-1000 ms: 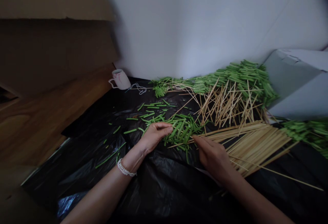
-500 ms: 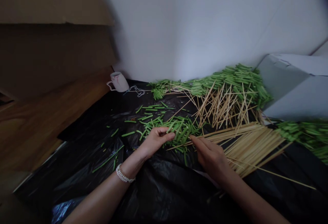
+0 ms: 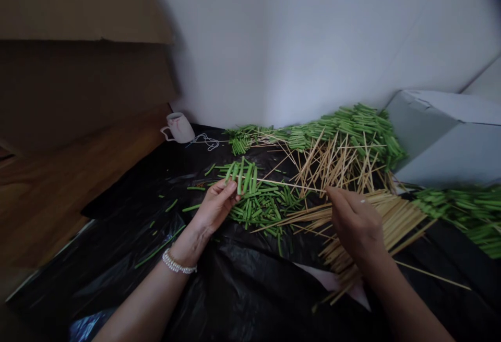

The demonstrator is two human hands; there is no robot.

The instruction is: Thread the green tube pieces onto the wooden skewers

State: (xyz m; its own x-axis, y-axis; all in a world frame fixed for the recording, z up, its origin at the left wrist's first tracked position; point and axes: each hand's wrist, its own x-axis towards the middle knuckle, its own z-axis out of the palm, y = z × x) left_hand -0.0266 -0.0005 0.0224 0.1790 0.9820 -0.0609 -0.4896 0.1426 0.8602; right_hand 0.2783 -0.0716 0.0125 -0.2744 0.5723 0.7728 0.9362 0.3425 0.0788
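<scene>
My right hand (image 3: 354, 219) is closed on the end of a thin wooden skewer (image 3: 289, 184), which runs leftward above the pile. Several cut green bean pieces (image 3: 247, 175) sit side by side across the skewer's left part. My left hand (image 3: 221, 201), a beaded bracelet at its wrist, pinches the leftmost of these pieces between thumb and fingers. Below and between the hands lies a heap of loose green bean pieces (image 3: 260, 206). A bundle of bare skewers (image 3: 395, 214) lies under and beyond my right hand.
Black plastic sheeting (image 3: 242, 290) covers the floor. Filled skewers (image 3: 352, 128) are stacked along the wall, with another green pile (image 3: 465, 211) at right. A mug (image 3: 180, 128) stands back left beside tangled string (image 3: 207, 142). Cardboard (image 3: 86, 75) and a pale box (image 3: 434, 138) flank the area.
My hands have moved apart and up from the heap. The right hand shifted right along with the skewer's end, and the skewer with its row of green pieces now shows clearly.
</scene>
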